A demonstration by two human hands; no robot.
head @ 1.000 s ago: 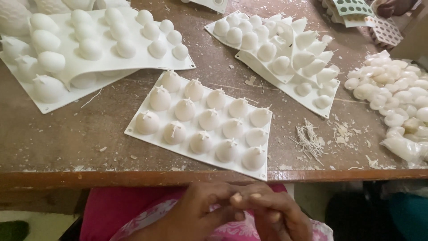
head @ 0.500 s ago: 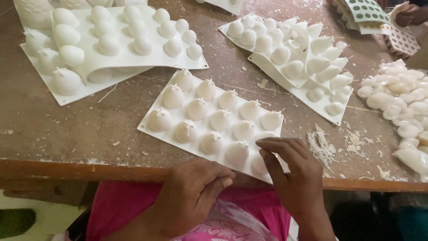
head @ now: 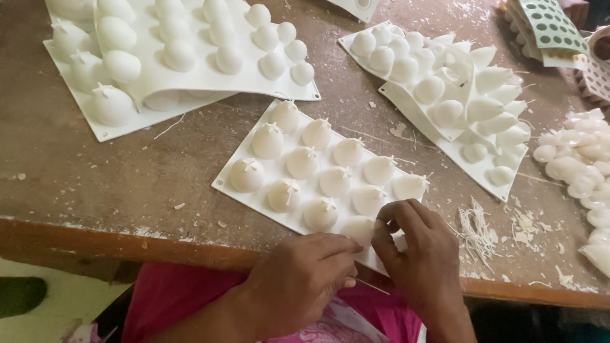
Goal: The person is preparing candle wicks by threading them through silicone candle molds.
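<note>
Worn brown wooden table (head: 95, 171), scuffed and littered with white flakes; white mould tray (head: 318, 174) at its near edge, rounded domes each topped with a small cross of wick; left hand (head: 305, 279) pinched shut on a thin wick (head: 372, 286) at the tray's near corner; right hand (head: 416, 251) beside it, fingertips closed on that corner dome; more white trays (head: 159, 57) behind; loose wicks (head: 473, 225) to the tray's right.

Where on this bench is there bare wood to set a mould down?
The widest bare patch is the table at front left, between the stacked moulds and the near mould. A narrower strip runs between the near mould and the cone moulds. Both hands crowd the near edge; wick scraps and loose castings fill the right.
</note>
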